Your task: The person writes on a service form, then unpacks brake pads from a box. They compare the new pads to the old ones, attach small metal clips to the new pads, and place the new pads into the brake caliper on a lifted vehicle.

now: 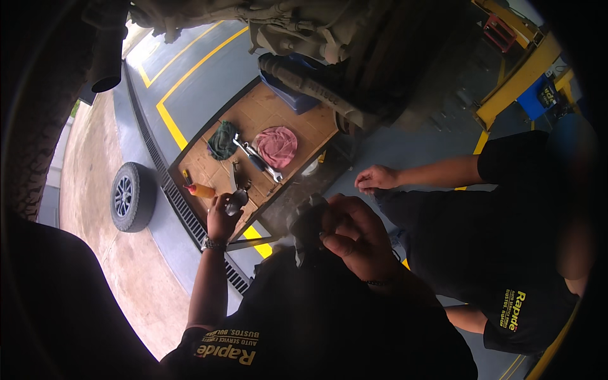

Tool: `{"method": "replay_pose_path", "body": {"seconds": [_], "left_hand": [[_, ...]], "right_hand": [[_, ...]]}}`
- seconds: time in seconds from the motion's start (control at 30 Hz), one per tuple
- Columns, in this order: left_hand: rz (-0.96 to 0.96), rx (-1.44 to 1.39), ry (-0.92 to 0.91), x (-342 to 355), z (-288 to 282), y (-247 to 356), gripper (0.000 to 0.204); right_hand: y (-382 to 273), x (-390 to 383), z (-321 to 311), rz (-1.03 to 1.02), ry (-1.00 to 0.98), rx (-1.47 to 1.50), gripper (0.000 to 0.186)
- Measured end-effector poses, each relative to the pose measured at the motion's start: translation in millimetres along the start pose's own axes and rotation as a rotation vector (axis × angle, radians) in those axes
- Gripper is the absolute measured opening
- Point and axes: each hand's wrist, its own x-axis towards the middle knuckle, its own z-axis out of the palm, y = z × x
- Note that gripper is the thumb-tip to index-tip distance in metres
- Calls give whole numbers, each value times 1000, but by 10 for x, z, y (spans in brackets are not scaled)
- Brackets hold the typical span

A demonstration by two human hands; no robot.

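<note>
Presently, the right hand (pixel 360 235) has its fingers clamped on a rough, grey, curved metal part (pixel 305 225), left of the fingertips; its long axis runs away from the body (far end rightward). The left hand (pixel 223 215) grips a dark, rounded metal piece (pixel 236 202) beside the brown cardboard-lined tray's (pixel 246 109) near edge; open space separates both hands.

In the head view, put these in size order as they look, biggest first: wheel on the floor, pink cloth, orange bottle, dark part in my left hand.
1. Wheel
2. Pink cloth
3. Unsure: orange bottle and dark part look close, and your left hand partly covers the part.
</note>
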Motion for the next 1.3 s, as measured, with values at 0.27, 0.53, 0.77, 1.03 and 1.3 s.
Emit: {"method": "replay_pose_path", "body": {"seconds": [0.27,0.53,0.77,1.03,1.3], "left_hand": [[-26,309,-115,24,459,-679,41],[-69,399,-298,54,335,-728,53],[-152,54,-204,-125,59,-131,54],[224,-1123,-758,-569,-985,1466,83],[396,-219,-331,-945,-1387,2024,68]], "right_hand": [[-595,61,-73,-621,-33,-606,28],[-491,-54,-21,-672,-154,-821,33],[-356,-80,80,-685,-261,-1241,51],[187,-110,133,-742,-310,-1569,41],[441,-318,361,-875,-129,-1619,31]]}}
